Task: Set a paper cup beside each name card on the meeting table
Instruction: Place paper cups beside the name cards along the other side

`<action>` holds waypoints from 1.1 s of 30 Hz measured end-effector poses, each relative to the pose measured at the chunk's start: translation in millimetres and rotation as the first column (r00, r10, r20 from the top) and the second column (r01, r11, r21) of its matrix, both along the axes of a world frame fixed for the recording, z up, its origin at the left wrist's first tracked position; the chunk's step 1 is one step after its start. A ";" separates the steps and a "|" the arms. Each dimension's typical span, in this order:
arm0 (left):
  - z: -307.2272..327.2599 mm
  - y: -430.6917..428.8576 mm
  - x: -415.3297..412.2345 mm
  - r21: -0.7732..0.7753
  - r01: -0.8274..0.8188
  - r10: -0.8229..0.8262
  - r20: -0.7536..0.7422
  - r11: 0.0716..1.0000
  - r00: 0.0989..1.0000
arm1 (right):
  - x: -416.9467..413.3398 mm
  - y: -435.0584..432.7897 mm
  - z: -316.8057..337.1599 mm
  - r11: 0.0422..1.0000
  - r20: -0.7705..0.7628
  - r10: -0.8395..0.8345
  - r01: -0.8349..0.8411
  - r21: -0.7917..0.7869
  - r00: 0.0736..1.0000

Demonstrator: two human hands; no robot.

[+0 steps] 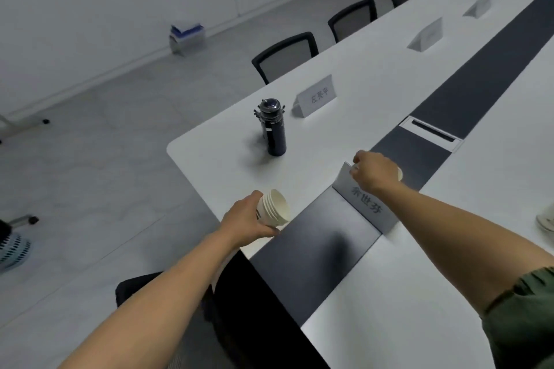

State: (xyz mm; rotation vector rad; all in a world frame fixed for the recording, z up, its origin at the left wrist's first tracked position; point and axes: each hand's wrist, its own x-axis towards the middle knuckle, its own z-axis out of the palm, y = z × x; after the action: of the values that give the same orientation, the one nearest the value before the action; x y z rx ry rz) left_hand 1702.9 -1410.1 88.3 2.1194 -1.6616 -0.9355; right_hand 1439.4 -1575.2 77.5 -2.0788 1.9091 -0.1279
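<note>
White mtg table w/ dark centre strip is seen. Stack of paper cups is gripped on its side by left hand at table edge. Single paper cup, mostly hidden, is clasped by right hand at 2 o'clock of nearest name card. Dark bottle stands at 11 o'clock.

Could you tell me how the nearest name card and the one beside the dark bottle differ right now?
The nearest name card stands on the dark centre strip, the right hand touching its top; the far name card stands untouched on white tabletop beside the bottle. Both are grey tent cards with printed characters.
</note>
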 end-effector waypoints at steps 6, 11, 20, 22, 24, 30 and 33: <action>32.6 117.7 83.4 -0.129 -0.143 0.147 0.022 0.981 0.989 | 112.9 104.7 25.0 0.934 -0.116 0.332 -0.343 -0.095 0.936; 46.4 256.2 153.7 -0.161 -0.246 0.255 0.039 0.956 0.966 | 215.1 224.6 39.9 0.830 -0.133 0.520 -0.536 -0.156 0.844; 65.2 440.3 276.2 -0.205 -0.481 0.505 0.082 0.852 0.859 | 391.6 367.8 71.8 0.593 -0.147 0.763 -0.773 -0.225 0.629; 64.3 458.5 300.6 -0.216 -0.525 0.549 0.068 0.823 0.833 | 424.9 383.1 74.0 0.557 -0.160 0.788 -0.799 -0.228 0.595; 58.4 469.7 326.9 -0.211 -0.553 0.574 0.049 0.806 0.817 | 460.6 391.7 71.3 0.531 -0.178 0.801 -0.816 -0.229 0.572; 37.1 460.7 417.2 -0.192 -0.584 0.599 0.025 0.789 0.801 | 567.1 379.2 49.0 0.516 -0.199 0.817 -0.840 -0.167 0.542; 35.9 442.5 474.8 -0.190 -0.591 0.606 0.028 0.784 0.795 | 633.5 358.2 42.6 0.515 -0.185 0.822 -0.842 -0.158 0.538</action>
State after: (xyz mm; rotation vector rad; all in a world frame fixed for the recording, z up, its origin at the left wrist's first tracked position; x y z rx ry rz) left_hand 2177.6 -967.6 124.2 2.3587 -0.9267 -0.4792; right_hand 2072.9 -1217.0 120.1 -2.9644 0.7143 -0.0259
